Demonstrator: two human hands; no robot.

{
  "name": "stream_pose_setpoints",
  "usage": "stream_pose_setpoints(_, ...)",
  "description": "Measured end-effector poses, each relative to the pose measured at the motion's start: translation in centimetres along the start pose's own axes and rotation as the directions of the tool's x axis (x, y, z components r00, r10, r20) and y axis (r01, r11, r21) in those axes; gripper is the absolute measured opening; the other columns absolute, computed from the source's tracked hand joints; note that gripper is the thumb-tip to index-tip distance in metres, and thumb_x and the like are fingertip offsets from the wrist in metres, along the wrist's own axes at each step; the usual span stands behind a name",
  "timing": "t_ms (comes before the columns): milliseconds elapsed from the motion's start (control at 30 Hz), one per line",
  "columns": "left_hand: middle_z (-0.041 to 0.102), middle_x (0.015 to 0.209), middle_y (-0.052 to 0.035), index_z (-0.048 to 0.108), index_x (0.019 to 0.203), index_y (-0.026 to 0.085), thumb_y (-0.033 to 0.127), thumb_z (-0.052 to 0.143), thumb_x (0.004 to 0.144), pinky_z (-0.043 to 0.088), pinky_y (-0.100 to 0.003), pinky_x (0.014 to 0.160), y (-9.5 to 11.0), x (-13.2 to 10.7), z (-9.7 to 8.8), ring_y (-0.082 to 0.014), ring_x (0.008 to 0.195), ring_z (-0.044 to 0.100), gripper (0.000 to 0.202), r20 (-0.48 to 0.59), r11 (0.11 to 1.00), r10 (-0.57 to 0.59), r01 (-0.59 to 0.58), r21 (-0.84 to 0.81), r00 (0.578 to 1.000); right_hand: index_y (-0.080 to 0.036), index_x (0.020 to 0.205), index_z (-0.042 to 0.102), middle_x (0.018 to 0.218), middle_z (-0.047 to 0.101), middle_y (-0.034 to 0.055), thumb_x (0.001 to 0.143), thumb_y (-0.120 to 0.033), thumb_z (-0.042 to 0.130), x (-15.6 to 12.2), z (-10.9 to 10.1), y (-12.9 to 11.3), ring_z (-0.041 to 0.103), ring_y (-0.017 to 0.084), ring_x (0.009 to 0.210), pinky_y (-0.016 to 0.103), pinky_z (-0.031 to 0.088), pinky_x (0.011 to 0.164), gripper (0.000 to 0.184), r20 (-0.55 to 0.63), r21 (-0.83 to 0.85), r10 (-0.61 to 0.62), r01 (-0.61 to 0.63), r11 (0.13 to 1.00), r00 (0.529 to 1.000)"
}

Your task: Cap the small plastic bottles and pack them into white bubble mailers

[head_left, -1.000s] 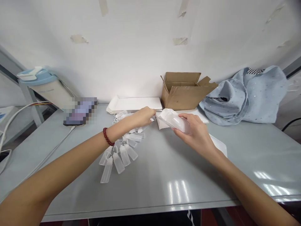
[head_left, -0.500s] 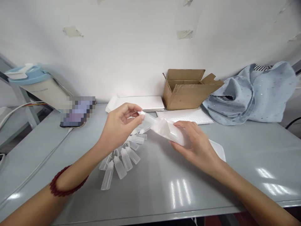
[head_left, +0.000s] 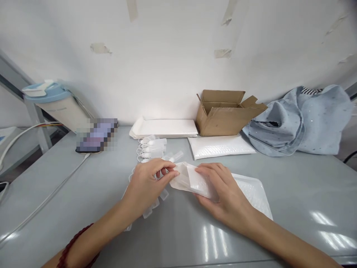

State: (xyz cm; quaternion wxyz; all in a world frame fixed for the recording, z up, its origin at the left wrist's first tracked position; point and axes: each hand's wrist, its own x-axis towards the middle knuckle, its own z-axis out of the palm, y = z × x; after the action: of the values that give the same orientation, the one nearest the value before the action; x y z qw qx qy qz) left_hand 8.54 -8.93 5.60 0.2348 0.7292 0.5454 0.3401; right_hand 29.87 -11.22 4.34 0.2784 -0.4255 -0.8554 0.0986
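Note:
A white bubble mailer (head_left: 200, 181) is held over the table with its mouth toward the left. My right hand (head_left: 227, 195) wraps around its closed end. At the mouth, my left hand (head_left: 152, 182) has thumb and fingers pinched on the mailer's edge. Something translucent shows faintly inside the opening. Small clear squeeze bottles (head_left: 154, 149) with white caps lie in rows beyond and under my left hand, which hides several of them. Another white bubble mailer (head_left: 253, 190) lies flat on the table, partly behind my right forearm.
Along the wall stand a stack of white mailers (head_left: 167, 127), an open cardboard box (head_left: 228, 117) and a light blue cloth bag (head_left: 315, 119). A filled-looking mailer (head_left: 223, 145) lies before the box. At left are a phone (head_left: 99, 134), its cable (head_left: 55, 191) and a lidded cup (head_left: 60, 108).
The bottle that my left hand held by its cap has gone into the mailer's mouth. Both hands and the mailer sit lower in view, and my left fingers are now at the mailer's edge.

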Motion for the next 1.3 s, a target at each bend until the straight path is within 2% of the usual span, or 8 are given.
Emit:
stream_pose_setpoints(167,0.069,0.068,0.0024,0.071,0.077,0.025,0.029,0.05,0.087,0.04,-0.025,0.05,0.9,-0.7,-0.3,-0.0149,0.056,0.055,0.024,0.07,0.998,-0.037,0.033,0.05,0.997,-0.019,0.116,0.046,0.111,0.056,0.0098,0.076,-0.013,0.059,0.1,0.1,-0.4,0.05,0.026,0.099,0.044,0.044,0.081,0.043,0.02,0.044,0.025,-0.026,0.999,0.999)
stream_pose_setpoints(367,0.065,0.061,0.0031,0.072,0.074,0.023,0.028,0.051,0.084,0.035,-0.024,0.049,1.5,-1.0,-0.8,-0.0124,0.05,0.047,0.024,0.059,0.988,-0.108,0.101,0.113,0.992,-0.019,0.116,0.045,0.11,0.056,0.0095,0.078,-0.014,0.059,-0.1,0.3,-0.3,0.05,0.026,0.1,0.044,0.044,0.083,0.042,0.002,0.044,0.018,-0.018,0.999,1.0)
stream_pose_setpoints(533,0.06,0.059,0.0033,0.07,0.073,0.02,0.03,0.043,0.088,0.032,-0.021,0.047,2.8,-1.6,-0.8,-0.0108,0.051,0.044,0.033,0.247,0.986,-0.144,0.159,-0.042,0.958,-0.019,0.116,0.047,0.11,0.056,0.0094,0.076,-0.013,0.06,0.0,0.2,-0.4,0.05,0.025,0.099,0.043,0.044,0.082,0.043,0.031,0.071,0.008,-0.01,0.997,0.999)
stream_pose_setpoints(767,0.057,0.055,0.0039,0.07,0.073,0.021,0.026,0.043,0.085,0.029,-0.02,0.041,3.0,-1.9,-1.3,-0.0093,0.045,0.039,0.03,0.415,0.971,-0.064,0.152,-0.183,0.908,-0.018,0.119,0.046,0.108,0.057,0.009,0.076,-0.011,0.062,-0.1,0.1,-0.7,0.05,0.024,0.096,0.041,0.043,0.08,0.047,0.081,0.113,-0.073,0.063,0.992,0.994)
stream_pose_setpoints(833,0.062,0.061,0.0036,0.071,0.082,0.022,0.029,0.046,0.084,0.03,-0.02,0.04,2.1,-1.2,-2.2,-0.0087,0.042,0.037,0.026,0.349,0.963,-0.118,0.193,-0.189,0.93,-0.019,0.119,0.046,0.108,0.056,0.009,0.078,-0.013,0.062,0.0,0.1,-0.5,0.05,0.024,0.097,0.041,0.044,0.08,0.045,0.069,0.103,-0.056,0.049,0.994,0.996)
stream_pose_setpoints(967,0.063,0.063,0.0018,0.07,0.091,0.02,0.035,0.053,0.08,0.035,-0.023,0.047,-0.3,0.6,-3.0,-0.0112,0.046,0.043,0.024,-0.04,0.981,-0.184,0.186,0.056,0.982,-0.02,0.116,0.048,0.108,0.056,0.0085,0.08,-0.018,0.062,0.4,-0.1,0.2,0.051,0.025,0.099,0.041,0.045,0.081,0.039,0.004,0.066,0.004,-0.005,0.998,1.0)
stream_pose_setpoints(1133,0.06,0.057,-0.0005,0.068,0.096,0.016,0.034,0.05,0.082,0.036,-0.027,0.053,-2.2,1.9,-0.7,-0.0192,0.057,0.055,0.029,0.028,0.926,-0.113,0.095,0.366,0.993,-0.022,0.117,0.048,0.109,0.057,0.0076,0.079,-0.02,0.063,0.5,0.0,0.6,0.051,0.026,0.1,0.043,0.045,0.083,0.041,-0.024,0.032,0.01,-0.009,0.999,1.0)
stream_pose_setpoints(1300,0.06,0.058,-0.0025,0.066,0.078,0.016,0.021,0.05,0.078,0.034,-0.027,0.051,-2.2,2.4,0.8,-0.0205,0.057,0.056,0.016,-0.021,0.923,-0.092,0.093,0.373,0.996,-0.021,0.116,0.048,0.107,0.057,0.0077,0.079,-0.02,0.062,0.4,0.2,0.5,0.052,0.026,0.099,0.043,0.045,0.083,0.04,-0.021,0.008,-0.008,0.008,1.0,1.0)
